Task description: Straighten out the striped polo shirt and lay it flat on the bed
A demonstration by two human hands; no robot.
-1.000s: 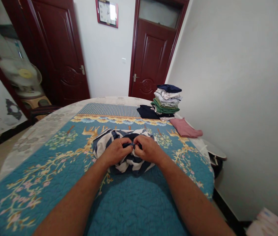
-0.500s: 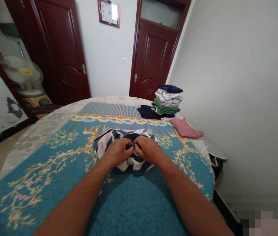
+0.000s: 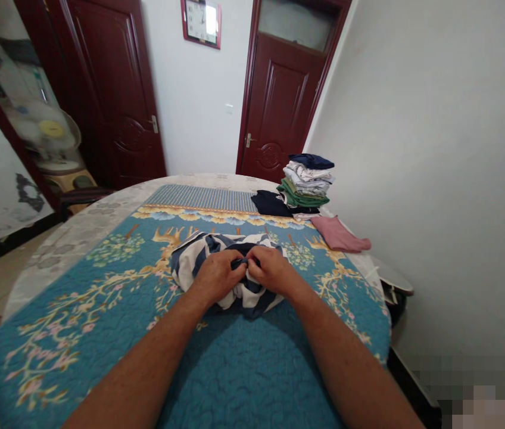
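Observation:
A navy-and-white striped garment (image 3: 185, 265) lies bunched up on the teal quilted cover (image 3: 252, 369), in the middle of the head view. My left hand (image 3: 219, 275) and my right hand (image 3: 268, 271) meet over its centre. Both are closed, with thumbs and fingers pinching the dark fabric at the garment's opening. The fingertips are almost touching. Part of the garment is hidden beneath my hands, and I cannot tell which kind of garment it is.
A stack of folded clothes (image 3: 308, 182) stands at the table's far right. Beside it lie a dark folded garment (image 3: 273, 204) and a pink folded cloth (image 3: 339, 233). A patterned tablecloth (image 3: 51, 253) shows along the left edge. A wall (image 3: 435, 179) rises on the right.
The view has shifted very slightly. Both hands keep their pinch on the striped garment, with hardly any movement.

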